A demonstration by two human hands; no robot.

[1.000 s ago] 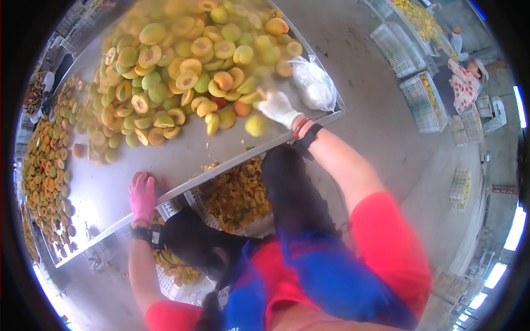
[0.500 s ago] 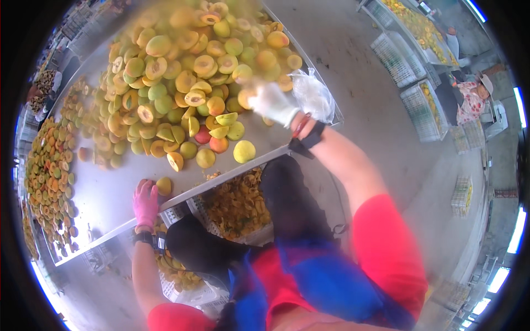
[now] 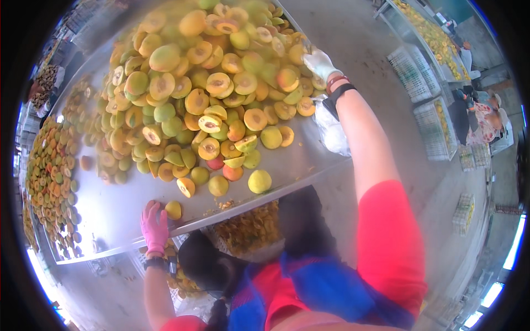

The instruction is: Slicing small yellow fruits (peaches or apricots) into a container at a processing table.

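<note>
crate full of fruit pieces

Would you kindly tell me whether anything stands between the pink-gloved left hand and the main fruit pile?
Yes: a lone yellowish fruit piece lies on the table just right of the left hand, between it and the near edge of the main fruit pile. Whether the piece touches the glove, I cannot tell.
</note>
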